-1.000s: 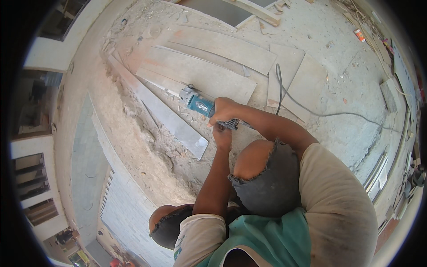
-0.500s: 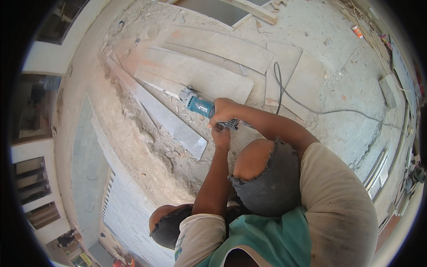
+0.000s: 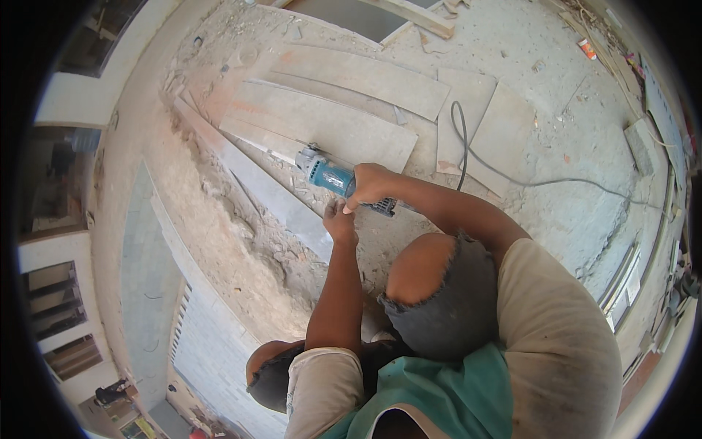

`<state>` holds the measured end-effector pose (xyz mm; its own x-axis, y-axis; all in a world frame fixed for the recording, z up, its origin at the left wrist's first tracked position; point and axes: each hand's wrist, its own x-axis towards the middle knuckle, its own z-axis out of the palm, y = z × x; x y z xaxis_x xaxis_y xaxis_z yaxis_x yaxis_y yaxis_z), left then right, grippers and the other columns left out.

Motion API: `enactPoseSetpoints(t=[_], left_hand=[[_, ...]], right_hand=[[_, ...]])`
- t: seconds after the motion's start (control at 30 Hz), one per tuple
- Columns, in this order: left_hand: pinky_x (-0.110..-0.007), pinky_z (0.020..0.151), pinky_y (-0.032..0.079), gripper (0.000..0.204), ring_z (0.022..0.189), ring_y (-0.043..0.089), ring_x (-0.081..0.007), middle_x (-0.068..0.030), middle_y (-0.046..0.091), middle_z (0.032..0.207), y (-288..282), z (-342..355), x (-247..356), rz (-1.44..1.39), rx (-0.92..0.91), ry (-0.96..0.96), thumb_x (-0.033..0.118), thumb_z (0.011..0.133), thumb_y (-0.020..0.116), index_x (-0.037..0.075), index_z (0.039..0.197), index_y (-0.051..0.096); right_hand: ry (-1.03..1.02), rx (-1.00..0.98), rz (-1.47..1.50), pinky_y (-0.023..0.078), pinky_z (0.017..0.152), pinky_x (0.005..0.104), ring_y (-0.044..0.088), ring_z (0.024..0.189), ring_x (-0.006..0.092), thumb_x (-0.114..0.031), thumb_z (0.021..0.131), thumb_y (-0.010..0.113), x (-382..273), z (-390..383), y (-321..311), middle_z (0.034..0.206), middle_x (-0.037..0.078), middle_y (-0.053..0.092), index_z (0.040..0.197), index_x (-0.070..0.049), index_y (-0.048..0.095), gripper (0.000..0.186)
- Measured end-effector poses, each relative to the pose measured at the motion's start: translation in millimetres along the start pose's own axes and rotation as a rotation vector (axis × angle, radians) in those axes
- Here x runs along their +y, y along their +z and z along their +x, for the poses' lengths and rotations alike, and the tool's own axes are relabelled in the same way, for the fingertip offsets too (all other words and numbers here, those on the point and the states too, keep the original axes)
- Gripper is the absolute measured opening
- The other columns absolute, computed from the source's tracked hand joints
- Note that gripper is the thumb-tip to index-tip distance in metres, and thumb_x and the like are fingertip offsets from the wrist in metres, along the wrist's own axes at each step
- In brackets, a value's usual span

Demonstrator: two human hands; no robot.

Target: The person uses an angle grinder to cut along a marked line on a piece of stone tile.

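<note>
A teal and grey angle grinder (image 3: 333,178) lies low over the floor, its metal head pointing left. My right hand (image 3: 371,184) is wrapped round its body toward the rear. Just below those fingers, my left hand (image 3: 341,222) is closed beside the grinder's near side, fingers bent; what they pinch, if anything, is hidden. Past the grinder's head is a wide stone slab (image 3: 329,117) with a reddish stain at its left end. A narrow grey slab (image 3: 267,194) slants down to the right, its lower end partly behind my left hand. The grinder's disc cannot be made out.
A black cable (image 3: 526,184) loops from the grinder across the rubble floor to the right. More slabs (image 3: 468,110) lie beyond. A broken edge (image 3: 234,227) runs along the left, above a lower tiled surface (image 3: 208,329). A wooden beam (image 3: 420,16) lies at the far side.
My left hand has moved left and forward, from under the grinder's rear to beside its body. The grinder and my right hand have barely shifted.
</note>
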<state>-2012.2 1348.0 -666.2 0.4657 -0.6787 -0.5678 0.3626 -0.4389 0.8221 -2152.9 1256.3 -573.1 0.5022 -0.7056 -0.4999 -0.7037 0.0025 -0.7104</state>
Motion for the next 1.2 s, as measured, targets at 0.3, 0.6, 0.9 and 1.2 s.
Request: enactPoseSetpoints(t=[0.3, 0.6, 0.9, 1.2], left_hand=[[-0.029, 0.066, 0.052, 0.038, 0.081, 0.059, -0.0142, -0.0074, 0.061, 0.099, -17.0, 106.6, 82.7, 0.172, 0.006, 0.161, 0.012, 0.098, 0.058, -0.004, 0.132, 0.053], [-0.026, 0.053, 0.048, 0.022, 0.068, 0.059, -0.0113, -0.0027, 0.061, 0.083, -14.5, 136.8, 75.7, 0.077, -0.103, 0.139, 0.010, 0.094, 0.062, 0.000, 0.114, 0.059], [-0.026, 0.049, 0.047, 0.013, 0.063, 0.058, -0.0130, -0.0051, 0.062, 0.080, -10.0, 134.9, 76.0, 0.030, -0.024, 0.159, 0.008, 0.092, 0.063, 0.001, 0.102, 0.058], [-0.026, 0.050, 0.047, 0.021, 0.064, 0.059, -0.0143, -0.0072, 0.061, 0.083, -12.9, 143.3, 75.9, 0.135, -0.016, 0.181, 0.004, 0.088, 0.063, 0.001, 0.107, 0.054]], right_hand=[[0.026, -0.030, 0.025, 0.053, 0.080, 0.0395, 0.069, 0.089, 0.0361, -0.042, 0.056, 0.089, 0.2, -2.1, -2.0, 0.094, 0.027, 0.069, 0.095, 0.010, 0.065, 0.070], [0.006, 0.023, 0.004, 0.054, 0.075, 0.0389, 0.070, 0.082, 0.0336, -0.044, 0.057, 0.087, 3.1, -3.5, 1.7, 0.087, 0.025, 0.070, 0.082, 0.009, 0.070, 0.061], [0.008, 0.017, 0.025, 0.053, 0.076, 0.0384, 0.070, 0.083, 0.0329, -0.042, 0.058, 0.087, 4.4, -6.4, 0.6, 0.087, 0.024, 0.070, 0.083, 0.008, 0.070, 0.058], [-0.002, 0.020, 0.016, 0.053, 0.076, 0.0384, 0.070, 0.082, 0.0330, -0.042, 0.058, 0.087, 7.6, -7.9, 1.7, 0.086, 0.024, 0.070, 0.083, 0.008, 0.069, 0.058]])
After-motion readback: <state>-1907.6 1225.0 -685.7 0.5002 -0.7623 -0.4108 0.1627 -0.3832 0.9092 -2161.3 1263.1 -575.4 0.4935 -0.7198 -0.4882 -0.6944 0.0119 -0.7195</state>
